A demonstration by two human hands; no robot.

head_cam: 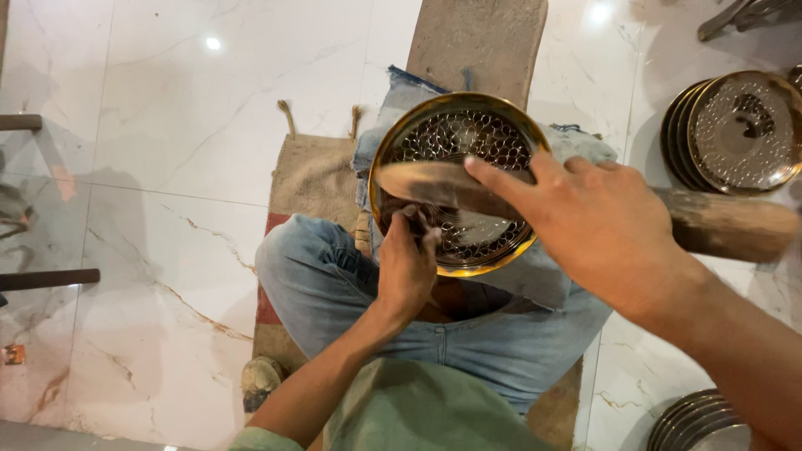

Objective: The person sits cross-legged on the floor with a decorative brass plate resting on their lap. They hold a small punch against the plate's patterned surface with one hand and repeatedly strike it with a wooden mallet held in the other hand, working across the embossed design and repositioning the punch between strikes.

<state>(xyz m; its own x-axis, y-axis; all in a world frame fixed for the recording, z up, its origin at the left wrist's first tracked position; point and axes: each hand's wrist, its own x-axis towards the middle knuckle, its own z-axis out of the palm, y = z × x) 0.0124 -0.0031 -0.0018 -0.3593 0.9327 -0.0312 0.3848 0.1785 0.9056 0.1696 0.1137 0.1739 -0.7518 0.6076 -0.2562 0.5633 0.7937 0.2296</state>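
A round metal plate with a brass-coloured rim and a hammered, dimpled face stands tilted on my lap over a piece of blue denim cloth. My left hand grips the plate's lower rim. My right hand holds a long wooden mallet whose blurred handle crosses the plate's face. I sit cross-legged in blue jeans and a green shirt.
A stack of similar hammered plates leans at the right, and another stack lies at the bottom right. A burlap mat and a stone block lie on the white marble floor. Dark bars jut in at the left.
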